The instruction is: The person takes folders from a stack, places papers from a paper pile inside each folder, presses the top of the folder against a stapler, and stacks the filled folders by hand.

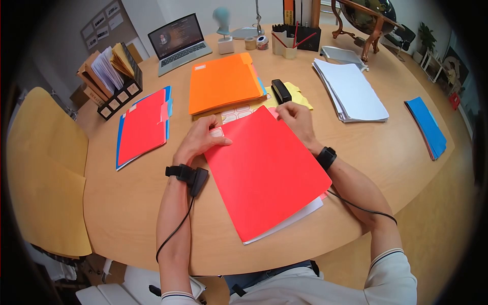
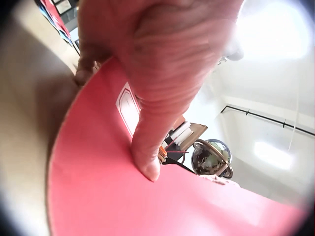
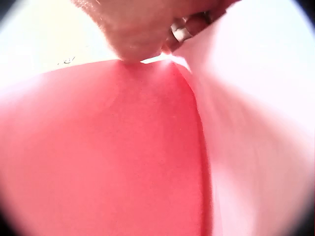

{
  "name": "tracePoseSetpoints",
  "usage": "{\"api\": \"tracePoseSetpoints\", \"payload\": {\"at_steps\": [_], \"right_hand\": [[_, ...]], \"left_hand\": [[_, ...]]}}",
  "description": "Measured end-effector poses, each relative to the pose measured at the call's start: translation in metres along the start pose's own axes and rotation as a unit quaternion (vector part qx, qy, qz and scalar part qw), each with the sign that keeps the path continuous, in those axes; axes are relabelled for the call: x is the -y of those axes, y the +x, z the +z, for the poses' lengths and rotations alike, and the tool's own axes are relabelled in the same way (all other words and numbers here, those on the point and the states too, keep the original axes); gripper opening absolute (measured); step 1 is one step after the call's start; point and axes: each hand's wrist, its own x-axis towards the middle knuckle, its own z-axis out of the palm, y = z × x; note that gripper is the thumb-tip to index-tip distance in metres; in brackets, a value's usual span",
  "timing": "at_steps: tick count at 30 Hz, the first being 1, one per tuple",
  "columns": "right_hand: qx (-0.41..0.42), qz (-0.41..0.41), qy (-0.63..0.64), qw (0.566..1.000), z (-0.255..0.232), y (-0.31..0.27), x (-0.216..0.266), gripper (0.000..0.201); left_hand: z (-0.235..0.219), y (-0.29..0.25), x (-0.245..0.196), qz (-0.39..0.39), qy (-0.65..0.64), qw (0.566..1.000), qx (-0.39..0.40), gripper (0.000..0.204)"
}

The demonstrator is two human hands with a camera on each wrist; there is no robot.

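Note:
A red folder (image 1: 269, 178) lies tilted in front of the person, white paper (image 1: 292, 221) showing along its lower edge. The left hand (image 1: 200, 137) grips its upper left corner. In the left wrist view that thumb (image 2: 147, 164) presses on the red cover beside a white label (image 2: 128, 109), the other fingers being mostly hidden behind. At the upper right corner, the right hand (image 1: 296, 122) has curled fingers pinching the folder's top edge. The right wrist view shows this hand (image 3: 147, 29) right at the edge of the red cover (image 3: 113, 147).
Beyond the hands lie an orange folder stack (image 1: 223, 84), a black stapler (image 1: 280, 91) and yellow paper (image 1: 300, 96). Red and blue folders (image 1: 145, 124) lie left, near a file rack (image 1: 122, 96) and laptop (image 1: 180, 43). White papers (image 1: 351, 91) and a blue folder (image 1: 427, 127) lie right.

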Motion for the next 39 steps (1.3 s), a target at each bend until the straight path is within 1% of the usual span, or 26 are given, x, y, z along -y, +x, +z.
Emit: {"api": "tracePoseSetpoints", "payload": {"at_steps": [1,3,4,5,7,8,9,11,12,14,15,16,17,19,20,22,23,25,28,30,31,33,34,36,37,39], "right_hand": [[0.001,0.0,0.0,1.0,-0.005,0.003,0.002,0.029],[-0.068,0.009,-0.063,0.996,-0.018,0.009,0.004,0.032],[-0.056,0.042,-0.052,0.996,-0.024,0.011,0.006,0.034],[-0.057,0.042,-0.053,0.996,-0.028,0.012,0.007,0.034],[0.024,0.092,-0.04,0.995,-0.034,0.01,0.023,0.036],[0.043,0.086,-0.065,0.993,-0.035,0.011,0.021,0.037],[0.042,0.087,-0.065,0.993,-0.035,0.012,0.019,0.037],[0.106,0.048,-0.057,0.992,-0.036,0.014,0.018,0.036],[0.105,0.048,-0.056,0.992,-0.039,0.016,0.018,0.036],[0.099,0.1,-0.159,0.977,-0.048,0.023,0.02,0.036],[0.098,0.101,-0.159,0.977,-0.053,0.025,0.018,0.036],[0.089,0.131,-0.138,0.978,-0.057,0.026,0.015,0.036],[0.08,0.161,-0.117,0.977,-0.061,0.027,0.012,0.036],[0.071,0.177,-0.111,0.975,-0.065,0.027,0.018,0.032],[0.066,0.185,-0.108,0.974,-0.066,0.027,0.02,0.031],[0.061,0.193,-0.105,0.974,-0.066,0.027,0.024,0.029],[0.053,0.191,-0.098,0.975,-0.065,0.026,0.027,0.029],[0.045,0.19,-0.092,0.976,-0.064,0.025,0.027,0.029],[0.021,0.17,-0.079,0.982,-0.062,0.027,0.016,0.031],[-0.004,0.096,-0.121,0.988,-0.06,0.03,0.002,0.034],[-0.004,0.097,-0.121,0.988,-0.061,0.031,-0.002,0.034],[0.002,0.041,-0.135,0.99,-0.062,0.033,-0.009,0.043],[0.002,0.041,-0.135,0.99,-0.062,0.034,-0.012,0.043],[-0.009,-0.062,-0.121,0.991,-0.058,0.034,-0.013,0.054],[-0.009,-0.062,-0.121,0.991,-0.058,0.032,-0.01,0.054],[0.048,-0.04,-0.196,0.979,-0.06,0.029,-0.001,0.057]], "left_hand": [[-0.001,0.0,0.002,0.015,-0.031,0.999,0.008,0.044],[-0.002,0.001,0.005,0.02,-0.054,0.998,0.015,0.041],[-0.003,0.001,0.005,0.025,-0.078,0.996,0.023,0.04],[-0.002,0.002,0.006,0.025,-0.078,0.996,0.023,0.04],[-0.001,0.001,0.004,0.023,-0.173,0.984,0.048,0.035],[0.001,0.003,0.005,0.023,-0.173,0.984,0.049,0.035],[0.003,0.004,0.005,0.038,-0.166,0.984,0.046,0.033],[0.007,0.006,0.006,0.052,-0.159,0.985,0.045,0.031],[0.009,0.005,0.0,0.042,-0.167,0.985,0.032,0.03],[0.013,0.005,-0.001,0.031,-0.174,0.984,0.02,0.029],[0.017,0.007,0.0,0.055,-0.169,0.984,-0.023,0.029],[0.02,0.008,0.001,0.079,-0.163,0.981,-0.065,0.028],[0.02,0.008,0.003,0.079,-0.164,0.981,-0.064,0.028],[0.015,0.004,-0.006,-0.02,-0.187,0.982,-0.035,0.027],[0.017,0.005,-0.003,-0.02,-0.187,0.982,-0.034,0.027],[0.022,0.009,0.005,0.014,-0.221,0.972,-0.073,0.023],[0.025,0.011,0.01,0.014,-0.221,0.972,-0.072,0.023],[0.031,0.011,0.011,-0.005,-0.232,0.966,-0.116,0.019],[0.035,0.01,0.014,-0.006,-0.259,0.956,-0.136,0.016],[0.037,0.011,0.016,-0.004,-0.26,0.955,-0.143,0.015],[0.037,0.012,0.016,-0.003,-0.262,0.953,-0.15,0.014],[0.039,0.013,0.017,-0.004,-0.262,0.952,-0.16,0.013],[0.039,0.013,0.017,-0.004,-0.262,0.95,-0.171,0.013],[0.039,0.013,0.016,-0.006,-0.256,0.95,-0.178,0.013],[0.039,0.013,0.015,-0.008,-0.249,0.95,-0.186,0.013],[0.039,0.015,0.016,-0.005,-0.25,0.95,-0.187,0.012]]}}
